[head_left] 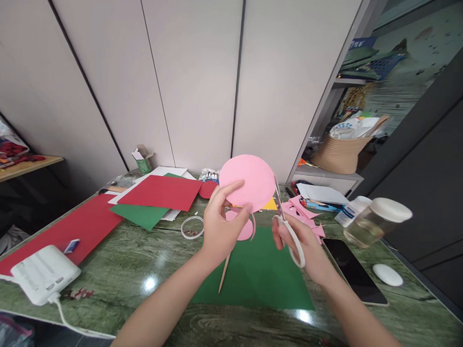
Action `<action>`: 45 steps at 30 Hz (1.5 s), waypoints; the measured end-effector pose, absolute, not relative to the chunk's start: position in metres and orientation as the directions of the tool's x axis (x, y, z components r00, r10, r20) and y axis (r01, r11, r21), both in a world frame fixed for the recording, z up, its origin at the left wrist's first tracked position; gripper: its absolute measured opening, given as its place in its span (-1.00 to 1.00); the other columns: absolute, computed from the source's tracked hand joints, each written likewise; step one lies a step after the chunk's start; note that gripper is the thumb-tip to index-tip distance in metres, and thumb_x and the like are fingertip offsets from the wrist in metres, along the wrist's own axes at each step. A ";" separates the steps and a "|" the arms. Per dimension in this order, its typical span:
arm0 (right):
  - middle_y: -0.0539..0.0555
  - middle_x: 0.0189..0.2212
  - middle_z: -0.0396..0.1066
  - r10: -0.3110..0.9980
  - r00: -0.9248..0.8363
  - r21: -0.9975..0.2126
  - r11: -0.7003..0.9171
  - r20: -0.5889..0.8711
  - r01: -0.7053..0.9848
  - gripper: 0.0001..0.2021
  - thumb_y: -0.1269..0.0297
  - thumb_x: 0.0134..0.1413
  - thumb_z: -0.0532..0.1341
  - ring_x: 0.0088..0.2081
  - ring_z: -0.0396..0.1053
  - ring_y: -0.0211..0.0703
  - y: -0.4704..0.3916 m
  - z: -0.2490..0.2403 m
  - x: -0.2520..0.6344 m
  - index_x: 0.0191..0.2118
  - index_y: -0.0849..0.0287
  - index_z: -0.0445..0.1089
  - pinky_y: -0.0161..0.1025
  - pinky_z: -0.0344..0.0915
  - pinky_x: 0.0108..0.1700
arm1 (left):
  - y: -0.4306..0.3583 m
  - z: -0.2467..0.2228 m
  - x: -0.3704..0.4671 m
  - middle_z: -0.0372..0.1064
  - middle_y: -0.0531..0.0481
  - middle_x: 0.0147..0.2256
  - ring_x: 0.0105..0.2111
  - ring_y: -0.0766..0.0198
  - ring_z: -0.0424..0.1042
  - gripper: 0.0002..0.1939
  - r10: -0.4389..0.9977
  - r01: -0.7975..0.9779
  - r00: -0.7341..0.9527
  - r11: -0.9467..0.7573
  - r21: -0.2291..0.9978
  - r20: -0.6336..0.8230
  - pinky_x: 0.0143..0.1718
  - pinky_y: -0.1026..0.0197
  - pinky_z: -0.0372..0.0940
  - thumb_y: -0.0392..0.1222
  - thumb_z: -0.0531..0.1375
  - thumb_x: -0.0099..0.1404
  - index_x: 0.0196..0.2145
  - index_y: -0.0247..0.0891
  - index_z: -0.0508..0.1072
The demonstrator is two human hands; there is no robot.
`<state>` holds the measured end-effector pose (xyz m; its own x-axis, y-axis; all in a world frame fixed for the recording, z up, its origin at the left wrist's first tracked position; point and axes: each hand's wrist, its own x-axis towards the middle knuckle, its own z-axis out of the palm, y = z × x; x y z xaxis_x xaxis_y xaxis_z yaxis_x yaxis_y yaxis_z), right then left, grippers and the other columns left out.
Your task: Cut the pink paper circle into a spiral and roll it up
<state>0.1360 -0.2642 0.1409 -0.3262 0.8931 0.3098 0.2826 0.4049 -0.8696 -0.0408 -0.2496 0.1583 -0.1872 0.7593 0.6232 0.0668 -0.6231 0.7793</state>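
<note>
A round pink paper disc (pixel 250 179) is held up by my left hand (pixel 224 219), thumb and fingers pinching its lower left part. White-handled scissors (pixel 290 236) are gripped in my right hand (pixel 303 242), their blades pointing up along the disc's right edge. A thin curled pink strip (pixel 253 227) hangs below the disc. Beneath my hands lies a green sheet (pixel 266 276), with a smaller pink round piece (pixel 245 230) behind my left hand and a wooden stick (pixel 224 274) on the sheet's left part.
Red sheets (pixel 158 191) lie at the left, near a white charger (pixel 45 274) with a cable. A tape roll (pixel 192 228) is left of my left hand. Pink scraps (pixel 300 211), a black phone (pixel 353 271), a lidded jar (pixel 377 221) and a white oval object (pixel 388 274) are at the right.
</note>
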 end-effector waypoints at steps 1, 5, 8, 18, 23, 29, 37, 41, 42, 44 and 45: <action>-0.05 -0.58 0.17 0.892 -0.328 -0.870 0.406 0.311 0.280 -0.61 -0.06 0.19 -0.02 -0.51 0.11 -0.26 -0.264 0.141 0.136 -0.48 0.15 0.13 -0.29 0.05 -0.44 | -0.250 0.158 -0.041 0.31 -0.05 -0.09 -0.11 0.21 0.33 -0.59 0.759 0.057 -0.187 -0.625 0.778 0.624 -0.22 0.23 0.33 -0.31 0.23 0.09 -0.07 -0.11 0.40; -0.05 -0.58 0.16 0.897 -0.329 -0.874 0.393 0.296 0.285 -0.61 -0.05 0.19 -0.03 -0.51 0.10 -0.25 -0.263 0.141 0.136 -0.49 0.14 0.12 -0.29 0.04 -0.44 | -0.249 0.157 -0.040 0.30 -0.06 -0.07 -0.06 0.18 0.32 -0.59 0.760 0.045 -0.178 -0.628 0.777 0.625 -0.20 0.21 0.34 -0.30 0.23 0.10 -0.06 -0.11 0.39; -0.05 -0.58 0.16 0.899 -0.329 -0.876 0.387 0.289 0.288 -0.61 -0.06 0.19 -0.03 -0.52 0.10 -0.25 -0.263 0.141 0.136 -0.49 0.14 0.11 -0.29 0.03 -0.45 | -0.249 0.157 -0.041 0.30 -0.06 -0.07 -0.05 0.18 0.31 -0.59 0.758 0.048 -0.178 -0.631 0.775 0.628 -0.19 0.21 0.34 -0.30 0.22 0.11 -0.06 -0.11 0.39; -0.07 -0.60 0.15 0.899 -0.337 -0.885 0.378 0.281 0.272 -0.63 -0.02 0.21 -0.01 -0.53 0.08 -0.28 -0.262 0.139 0.137 -0.48 0.15 0.12 -0.31 0.00 -0.46 | -0.249 0.161 -0.046 0.31 -0.06 -0.07 -0.10 0.21 0.32 -0.59 0.751 0.094 -0.162 -0.634 0.768 0.640 -0.23 0.24 0.30 -0.36 0.21 0.09 -0.07 -0.14 0.39; -0.07 -0.60 0.15 0.900 -0.330 -0.887 0.379 0.286 0.265 -0.62 -0.05 0.20 -0.02 -0.52 0.09 -0.27 -0.263 0.142 0.137 -0.47 0.15 0.13 -0.30 0.01 -0.44 | -0.249 0.162 -0.048 0.32 -0.06 -0.05 -0.09 0.20 0.31 -0.59 0.746 0.117 -0.118 -0.645 0.755 0.655 -0.24 0.24 0.27 -0.37 0.20 0.10 -0.07 -0.13 0.39; -0.07 -0.59 0.15 0.893 -0.335 -0.880 0.395 0.301 0.263 -0.61 -0.03 0.20 -0.02 -0.51 0.09 -0.27 -0.263 0.143 0.137 -0.49 0.16 0.13 -0.30 0.00 -0.44 | -0.249 0.161 -0.048 0.31 -0.05 -0.04 -0.07 0.20 0.31 -0.58 0.754 0.113 -0.114 -0.637 0.762 0.647 -0.23 0.23 0.27 -0.38 0.19 0.10 -0.06 -0.11 0.39; -0.07 -0.59 0.15 0.896 -0.333 -0.878 0.389 0.292 0.278 -0.63 0.00 0.22 -0.02 -0.52 0.08 -0.29 -0.263 0.140 0.138 -0.49 0.16 0.13 -0.31 0.01 -0.45 | -0.248 0.161 -0.048 0.30 -0.07 -0.02 -0.04 0.17 0.30 -0.57 0.750 0.107 -0.119 -0.642 0.760 0.650 -0.17 0.20 0.29 -0.38 0.20 0.10 -0.05 -0.12 0.39; -0.07 -0.60 0.15 0.898 -0.331 -0.878 0.387 0.290 0.283 -0.63 0.02 0.22 -0.01 -0.53 0.08 -0.29 -0.262 0.140 0.138 -0.50 0.16 0.12 -0.32 0.01 -0.46 | -0.248 0.161 -0.048 0.30 -0.06 -0.01 -0.03 0.18 0.30 -0.57 0.752 0.102 -0.118 -0.640 0.761 0.648 -0.15 0.19 0.29 -0.37 0.20 0.11 -0.05 -0.11 0.39; -0.07 -0.60 0.15 0.899 -0.330 -0.878 0.385 0.287 0.284 -0.63 0.02 0.22 -0.01 -0.53 0.08 -0.29 -0.261 0.140 0.139 -0.50 0.16 0.12 -0.32 0.01 -0.47 | -0.248 0.161 -0.048 0.31 -0.06 -0.01 -0.03 0.18 0.30 -0.58 0.752 0.100 -0.118 -0.641 0.761 0.648 -0.15 0.19 0.30 -0.37 0.20 0.11 -0.05 -0.12 0.39; -0.07 -0.60 0.15 0.904 -0.324 -0.882 0.374 0.278 0.287 -0.63 0.01 0.21 -0.01 -0.54 0.08 -0.30 -0.261 0.139 0.139 -0.50 0.16 0.12 -0.33 0.01 -0.47 | -0.248 0.162 -0.048 0.30 -0.06 -0.01 -0.02 0.17 0.30 -0.58 0.753 0.093 -0.120 -0.640 0.763 0.647 -0.14 0.18 0.30 -0.36 0.20 0.11 -0.05 -0.12 0.39; -0.07 -0.61 0.15 0.907 -0.319 -0.883 0.369 0.274 0.290 -0.63 0.01 0.21 -0.01 -0.54 0.08 -0.30 -0.261 0.139 0.139 -0.51 0.16 0.12 -0.33 0.02 -0.47 | -0.248 0.162 -0.048 0.30 -0.06 -0.01 -0.02 0.17 0.30 -0.58 0.754 0.090 -0.121 -0.639 0.764 0.645 -0.14 0.18 0.30 -0.36 0.20 0.11 -0.06 -0.11 0.39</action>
